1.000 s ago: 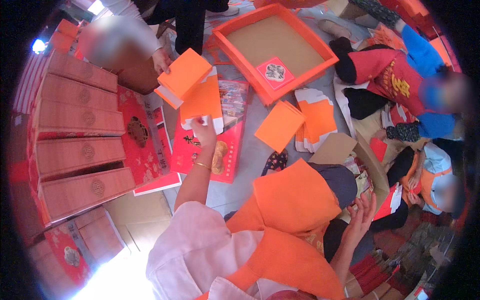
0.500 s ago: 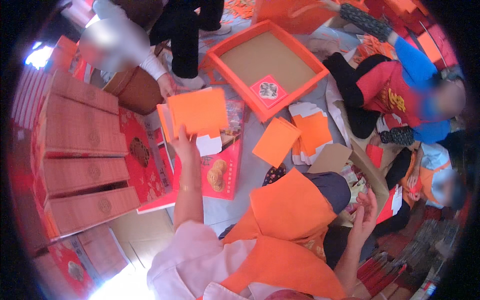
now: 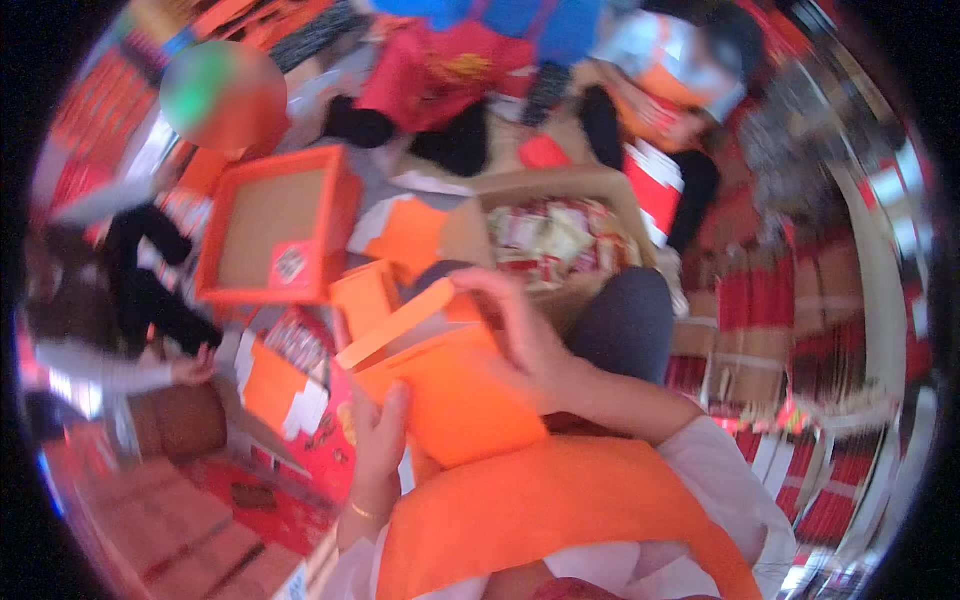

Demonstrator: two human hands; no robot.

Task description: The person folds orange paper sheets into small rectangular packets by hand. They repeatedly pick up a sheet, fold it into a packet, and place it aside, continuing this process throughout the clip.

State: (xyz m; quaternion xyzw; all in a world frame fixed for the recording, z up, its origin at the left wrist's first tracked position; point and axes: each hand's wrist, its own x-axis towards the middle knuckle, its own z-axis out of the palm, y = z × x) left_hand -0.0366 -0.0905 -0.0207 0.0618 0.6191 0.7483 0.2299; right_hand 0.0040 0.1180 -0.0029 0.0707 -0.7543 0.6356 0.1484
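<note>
In front of my chest is an orange paper envelope point(image 3: 470, 400), held tilted over the orange apron. Its top flap is raised, with a paler edge behind it. My left hand point(image 3: 378, 430) grips the lower left side, thumb on the front face. My right hand point(image 3: 520, 335) curves round the upper right side, fingertips at the flap's end; it is blurred by motion. Just beyond lie more orange envelopes point(image 3: 408, 238) with white flaps. An open cardboard box point(image 3: 615, 185) full of small wrapped packets point(image 3: 560, 238) stands close to my right hand.
Left of centre stands a shallow orange tray point(image 3: 345, 225) with a brown base. Orange sheets point(image 3: 275, 385) lie on a red printed box point(image 3: 335, 440). Red cartons point(image 3: 185, 530) fill the lower left. Other people sit at the back; one person's hand point(image 3: 195, 365) is at left. Bundles stack at right.
My view has swung to the right. My left hand has brought orange paper from the left to my lap. My right hand has left the packet box and come to the envelope.
</note>
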